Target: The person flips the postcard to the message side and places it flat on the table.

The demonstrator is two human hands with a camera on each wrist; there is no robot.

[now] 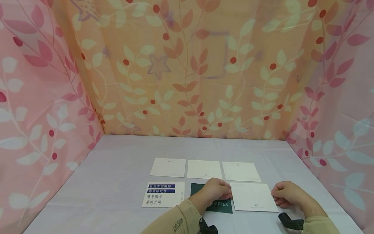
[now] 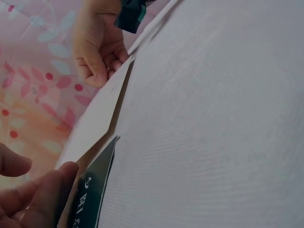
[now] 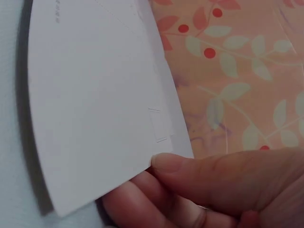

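The right hand (image 1: pixel 287 196) pinches a white card (image 1: pixel 252 198) at its right edge, its thumb (image 3: pixel 168 162) laid over the top face and its other fingers (image 3: pixel 137 204) curled beneath. The left hand (image 1: pixel 214 191) has its fingertips at the same card's left edge; thumb and forefinger stand apart in the left wrist view, and I cannot tell whether they grip it. The white card lies at the right end of the nearer row, toward the right edge of the table (image 1: pixel 102 178), with a shadow along its edge in the right wrist view.

Just left of it, partly hidden under the left hand, is a dark green card (image 1: pixel 223 207) with white lettering. Farther left comes a printed card (image 1: pixel 172 201) with two blue bands and Chinese characters.

Toward the table's far edge runs a row of three pale cards: a left one (image 1: pixel 168 167), a middle one (image 1: pixel 203 168) and a right one (image 1: pixel 241 171).

Both sleeves (image 1: pixel 172 219) are beige. An orange leafy curtain (image 1: pixel 187 71) stands along the far edge; pink curtains (image 1: pixel 38 97) stand along both side edges.
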